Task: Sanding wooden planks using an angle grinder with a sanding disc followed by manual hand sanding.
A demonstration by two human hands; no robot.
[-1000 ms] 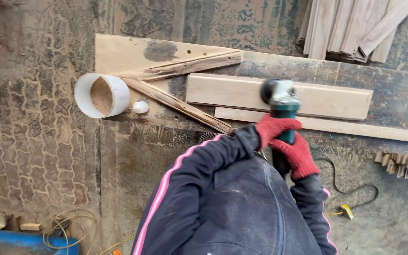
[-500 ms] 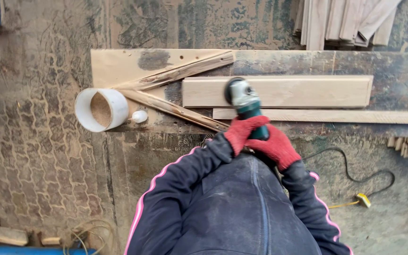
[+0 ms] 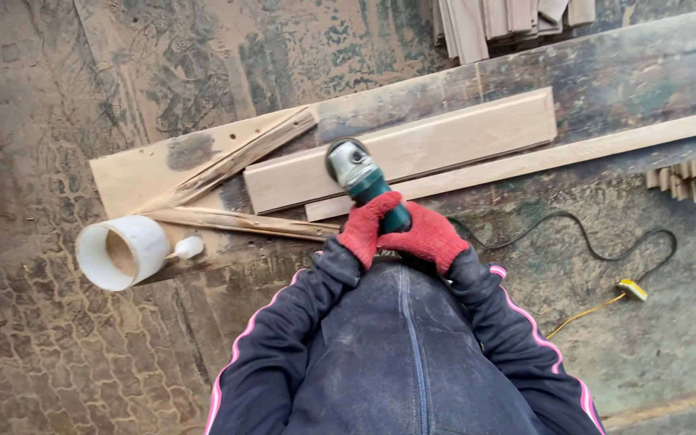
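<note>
Both gloved hands, L (image 3: 370, 228) & R (image 3: 425, 237), fingers wrapped round green grinder (image 3: 364, 182), over pale board (image 3: 400, 150).

Pipe (image 3: 118, 251): white, on its side at the board's left end, sawdust inside.
Knob (image 3: 189, 246): small, white, just beside the pipe.
Slats (image 3: 509, 18): stacked at the floor's top edge.
Offcuts (image 3: 690, 177): piled near the right edge.
Cable (image 3: 573, 234): black, looping across the floor.
</note>
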